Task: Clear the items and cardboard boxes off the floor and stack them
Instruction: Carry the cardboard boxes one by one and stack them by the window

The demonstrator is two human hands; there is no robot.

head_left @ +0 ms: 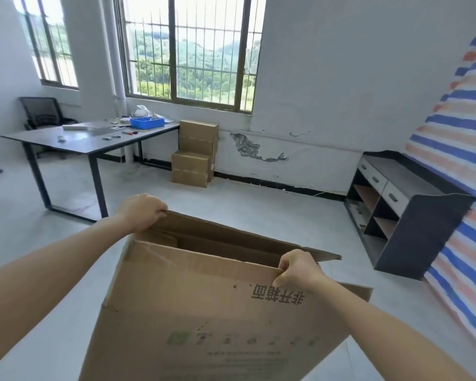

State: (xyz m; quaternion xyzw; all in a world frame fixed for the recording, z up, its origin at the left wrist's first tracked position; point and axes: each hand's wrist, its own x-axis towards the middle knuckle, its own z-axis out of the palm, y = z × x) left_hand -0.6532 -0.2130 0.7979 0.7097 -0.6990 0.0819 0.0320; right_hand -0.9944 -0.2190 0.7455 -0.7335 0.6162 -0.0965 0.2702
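Both clasp corrugated cardboard box (204, 312) | left grip (142, 213) far rim | right grip (297, 266) near rim

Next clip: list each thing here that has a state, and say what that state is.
Large cardboard box: top open, tilted, held by both hands.
Left hand: grips the box's far flap.
Right hand: grips its near rim.
Small boxes by the wall: closed, stacked.
Cabinet drawers: shut.
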